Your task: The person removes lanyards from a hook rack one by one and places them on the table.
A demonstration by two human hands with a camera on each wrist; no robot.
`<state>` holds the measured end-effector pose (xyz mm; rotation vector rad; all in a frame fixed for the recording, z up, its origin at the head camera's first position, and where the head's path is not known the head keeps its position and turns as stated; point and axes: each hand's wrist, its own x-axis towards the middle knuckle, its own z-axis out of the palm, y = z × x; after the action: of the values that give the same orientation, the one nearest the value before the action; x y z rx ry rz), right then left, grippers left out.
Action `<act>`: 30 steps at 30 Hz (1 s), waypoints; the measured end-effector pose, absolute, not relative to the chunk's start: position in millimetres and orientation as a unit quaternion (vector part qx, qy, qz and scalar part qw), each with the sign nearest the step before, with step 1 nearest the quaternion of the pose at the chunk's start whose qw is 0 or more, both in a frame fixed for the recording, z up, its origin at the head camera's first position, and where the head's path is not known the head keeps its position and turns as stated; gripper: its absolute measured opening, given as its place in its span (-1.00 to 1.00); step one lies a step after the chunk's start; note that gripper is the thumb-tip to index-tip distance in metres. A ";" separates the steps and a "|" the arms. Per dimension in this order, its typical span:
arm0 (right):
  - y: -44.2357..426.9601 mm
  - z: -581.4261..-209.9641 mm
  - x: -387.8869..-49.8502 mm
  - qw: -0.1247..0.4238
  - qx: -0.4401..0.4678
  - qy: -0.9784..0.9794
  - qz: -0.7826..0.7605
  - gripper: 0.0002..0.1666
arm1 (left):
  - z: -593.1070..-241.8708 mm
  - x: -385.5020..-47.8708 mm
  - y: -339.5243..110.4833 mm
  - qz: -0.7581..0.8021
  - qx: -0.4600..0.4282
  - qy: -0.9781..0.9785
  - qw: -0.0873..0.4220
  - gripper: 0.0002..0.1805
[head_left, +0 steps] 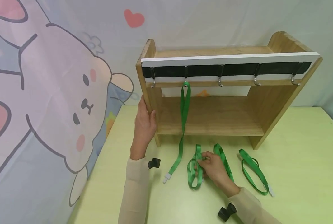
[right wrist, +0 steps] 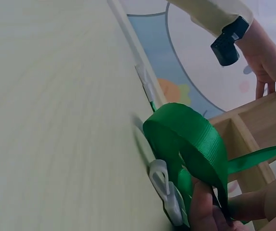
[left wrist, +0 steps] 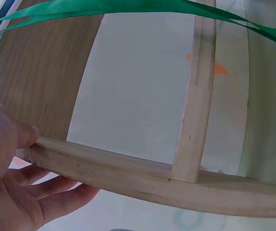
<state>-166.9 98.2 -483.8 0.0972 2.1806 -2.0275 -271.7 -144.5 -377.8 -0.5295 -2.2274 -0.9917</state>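
My left hand (head_left: 145, 126) grips the left side panel of a wooden shelf (head_left: 211, 115); in the left wrist view the thumb and fingers (left wrist: 63, 199) lie on either side of the panel's edge. With the right hand (head_left: 214, 168) I pinch a looped green lanyard (head_left: 195, 169) just above the table. In the right wrist view its ribbon (right wrist: 188, 132) bulges up in a loop, with a pale plastic clip (right wrist: 169, 192) beside my fingers. Another green lanyard (head_left: 184, 107) hangs from the second hook from the left, its white clip (head_left: 167, 178) down on the table.
Several metal hooks (head_left: 220, 80) line the black strip on the shelf's front. Two more green lanyards (head_left: 223, 158) lie right of my right hand, the farther one (head_left: 254, 171) near the shelf's right foot. A cartoon-print cloth (head_left: 71, 77) covers the wall behind the yellow table (head_left: 303, 149).
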 end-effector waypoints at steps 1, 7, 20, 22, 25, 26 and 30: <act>97.8 -483.7 -167.2 0.081 0.031 0.730 -0.678 -0.67 | -377.4 -271.9 -144.4 -0.377 -0.200 -0.847 0.317 -0.36; 99.1 -481.0 -165.4 0.091 0.028 0.749 -0.655 -0.52 | -378.3 -271.5 -144.3 -0.381 -0.192 -0.849 0.310 -0.34; 113.3 -458.1 -165.0 0.081 -0.032 0.871 -0.483 -0.57 | -376.8 -269.5 -144.5 -0.388 -0.196 -0.847 0.307 -0.33; 115.0 -455.0 -164.3 0.072 -0.049 0.884 -0.460 -0.62 | -377.0 -269.5 -145.1 -0.388 -0.195 -0.847 0.306 -0.33; 118.1 -453.2 -164.4 0.068 -0.063 0.895 -0.437 -0.69 | -377.8 -269.8 -145.8 -0.388 -0.194 -0.848 0.305 -0.33; 119.2 -452.7 -164.7 0.071 -0.066 0.895 -0.435 -0.71 | -377.9 -270.1 -146.0 -0.388 -0.194 -0.848 0.305 -0.33; 122.9 -449.9 -166.5 0.070 -0.080 0.899 -0.425 -0.74 | -376.8 -271.4 -145.3 -0.390 -0.191 -0.847 0.305 -0.32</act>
<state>-166.5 122.9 -449.9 -0.2409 2.7046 -1.2787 -271.4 -145.3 -376.8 -0.5067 -2.2433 -1.0335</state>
